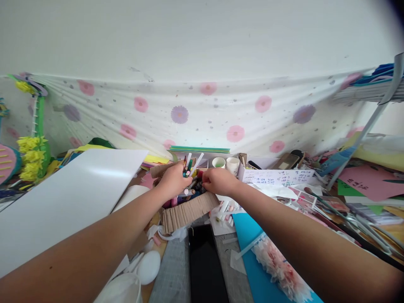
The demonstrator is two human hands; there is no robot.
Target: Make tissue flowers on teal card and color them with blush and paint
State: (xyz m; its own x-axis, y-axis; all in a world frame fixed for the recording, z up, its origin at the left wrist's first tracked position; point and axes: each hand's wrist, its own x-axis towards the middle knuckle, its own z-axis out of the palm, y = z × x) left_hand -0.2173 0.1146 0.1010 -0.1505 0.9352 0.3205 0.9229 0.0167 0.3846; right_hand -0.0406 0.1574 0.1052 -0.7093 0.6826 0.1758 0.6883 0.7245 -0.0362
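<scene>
A cardboard box (186,213) with a corrugated front wall holds several pens and sticks. Over its left side is my left hand (173,181), closed around several markers (188,166) that stand up from the fist, dark green and brown among them. White sticks (197,164) rise beside these markers. My right hand (219,182) reaches over the right side of the box with curled fingers. A red piece (200,174) shows at its fingertips; whether the fingers grip it or something else I cannot make out.
Before the box lies a black phone (206,265) on a grey cutting mat (170,269). Two paper cups (232,165) stand behind my right hand. A large white board (82,189) lies left. Blue paper (252,248) with a pink-white tissue flower (277,265) sits under my right forearm.
</scene>
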